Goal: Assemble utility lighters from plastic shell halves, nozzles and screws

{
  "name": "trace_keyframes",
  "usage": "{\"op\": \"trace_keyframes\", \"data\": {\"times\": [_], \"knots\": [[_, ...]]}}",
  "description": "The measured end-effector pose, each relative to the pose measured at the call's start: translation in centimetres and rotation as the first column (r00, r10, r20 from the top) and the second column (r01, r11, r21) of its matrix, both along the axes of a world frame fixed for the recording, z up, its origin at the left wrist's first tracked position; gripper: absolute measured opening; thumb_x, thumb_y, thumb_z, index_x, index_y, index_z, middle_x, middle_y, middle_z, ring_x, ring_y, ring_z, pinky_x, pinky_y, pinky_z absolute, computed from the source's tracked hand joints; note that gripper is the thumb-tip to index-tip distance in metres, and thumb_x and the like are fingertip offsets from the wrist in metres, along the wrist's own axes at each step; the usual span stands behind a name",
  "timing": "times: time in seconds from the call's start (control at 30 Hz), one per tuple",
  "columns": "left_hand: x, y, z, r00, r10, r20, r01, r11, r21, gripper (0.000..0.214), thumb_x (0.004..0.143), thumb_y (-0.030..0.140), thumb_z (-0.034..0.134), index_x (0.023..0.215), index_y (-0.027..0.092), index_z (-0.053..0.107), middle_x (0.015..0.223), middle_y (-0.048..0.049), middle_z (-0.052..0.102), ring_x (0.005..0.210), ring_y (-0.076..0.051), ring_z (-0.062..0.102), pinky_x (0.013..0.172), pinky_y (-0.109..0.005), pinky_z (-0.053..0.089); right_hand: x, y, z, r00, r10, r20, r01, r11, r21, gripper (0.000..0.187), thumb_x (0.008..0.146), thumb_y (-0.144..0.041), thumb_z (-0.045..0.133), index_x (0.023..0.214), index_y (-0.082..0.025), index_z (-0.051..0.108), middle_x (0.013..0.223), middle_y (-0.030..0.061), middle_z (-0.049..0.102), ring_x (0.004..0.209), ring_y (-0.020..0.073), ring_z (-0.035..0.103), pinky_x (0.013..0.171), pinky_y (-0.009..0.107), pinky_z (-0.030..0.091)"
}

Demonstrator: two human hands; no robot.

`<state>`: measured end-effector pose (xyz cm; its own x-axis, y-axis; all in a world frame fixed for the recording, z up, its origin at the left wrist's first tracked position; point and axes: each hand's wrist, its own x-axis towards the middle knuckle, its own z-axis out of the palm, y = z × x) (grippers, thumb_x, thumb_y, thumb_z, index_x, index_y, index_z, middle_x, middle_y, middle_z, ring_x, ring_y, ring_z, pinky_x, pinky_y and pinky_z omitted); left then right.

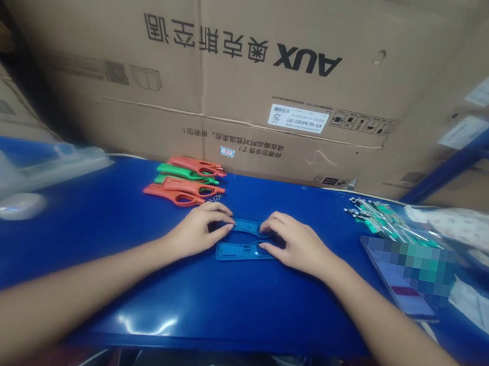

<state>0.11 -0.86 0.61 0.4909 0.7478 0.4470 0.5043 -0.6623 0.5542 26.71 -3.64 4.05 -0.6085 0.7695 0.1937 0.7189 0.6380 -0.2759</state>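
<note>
Two blue plastic casing halves, shaped like long lighter shells with a finger loop, lie near the table's middle. The farther casing half (pixel 244 226) runs between my two hands. The nearer casing half (pixel 236 252) lies hollow side up, slightly tilted. My left hand (pixel 199 230) has its fingers curled, with thumb and fingertips at the left end of the farther half. My right hand (pixel 299 243) bends its fingertips onto the right end of that half, while its thumb touches the nearer one at the loop. The right ends are partly hidden by my right fingers.
Orange lighter-shaped casings (pixel 187 187) and green ones (pixel 180 172) are stacked behind my left hand. Thin metal rods with green parts (pixel 378 216) lie at the right. A phone-like flat device (pixel 391 278) rests beside my right forearm. A large cardboard box (pixel 223 91) stands behind the blue table (pixel 186 299).
</note>
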Motion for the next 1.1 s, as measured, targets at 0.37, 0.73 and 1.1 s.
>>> {"op": "trace_keyframes", "data": {"times": [0.37,0.73,1.1], "knots": [[0.3,-2.2,1.4,0.938,-0.171,-0.300,0.194,0.980,0.049,0.032,0.096,0.037,0.056,0.124,0.026,0.069,0.121,-0.0076,0.068,0.111,-0.026,0.061,0.099,-0.045,0.047,0.0,0.7,-0.5,0.999,0.008,-0.047,-0.010,0.999,-0.047,0.005,0.094,-0.022,0.058,0.094,-0.020,0.063,0.096,0.0037,0.066,0.080,0.0150,0.060,0.069,0.026,0.042],[-0.4,-1.4,2.0,0.920,-0.193,-0.342,0.230,0.971,0.069,0.035,0.094,0.023,0.053,0.124,0.025,0.070,0.132,-0.0087,0.066,0.121,-0.029,0.061,0.104,-0.049,0.047,0.3,0.7,0.0,0.997,-0.049,-0.061,0.047,0.998,-0.031,0.007,0.091,-0.029,0.062,0.092,-0.021,0.062,0.095,0.0027,0.067,0.080,0.0151,0.059,0.067,0.025,0.040],[-0.3,-1.7,1.4,0.931,-0.078,-0.356,0.118,0.989,0.092,0.045,0.098,0.037,0.049,0.140,0.023,0.057,0.140,-0.0088,0.061,0.133,-0.029,0.053,0.113,-0.050,0.042,5.2,1.4,3.4,0.956,-0.272,-0.107,0.284,0.951,0.122,0.018,0.093,-0.026,0.052,0.101,-0.021,0.066,0.103,0.0070,0.069,0.092,0.0208,0.063,0.078,0.030,0.045]]}}
